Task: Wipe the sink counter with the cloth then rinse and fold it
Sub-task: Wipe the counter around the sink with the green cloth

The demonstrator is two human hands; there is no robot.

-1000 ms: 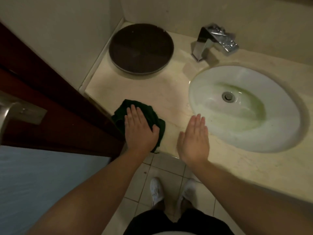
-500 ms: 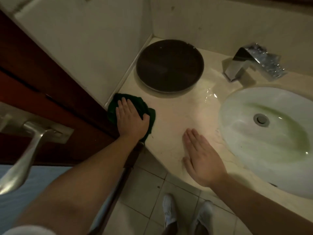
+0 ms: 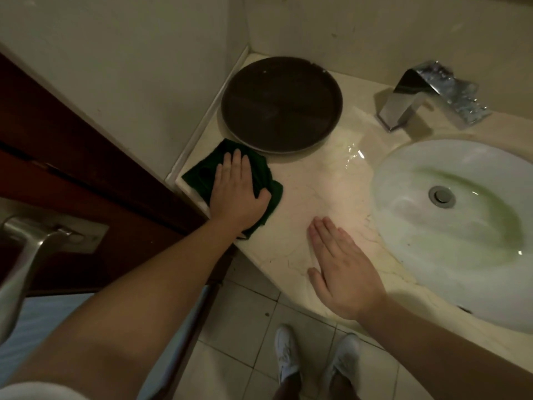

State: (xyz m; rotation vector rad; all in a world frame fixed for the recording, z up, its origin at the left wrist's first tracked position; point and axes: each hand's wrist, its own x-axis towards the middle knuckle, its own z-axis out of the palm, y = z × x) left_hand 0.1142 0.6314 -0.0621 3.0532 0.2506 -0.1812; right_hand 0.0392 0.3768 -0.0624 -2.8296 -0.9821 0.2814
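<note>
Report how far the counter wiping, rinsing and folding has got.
Done: nothing plainly finished. In hand: the left hand presses the crumpled dark green cloth on the left corner of the beige marble counter, beside the round dark brown tray; the right hand is open near the white oval basin. Left: a water puddle glistens between tray and basin; no stream shows at the chrome faucet, so rinsing and folding remain.

One cloth (image 3: 202, 176), one tray (image 3: 281, 106), one sink (image 3: 415, 217), two hands (image 3: 238, 197) (image 3: 347, 274).
</note>
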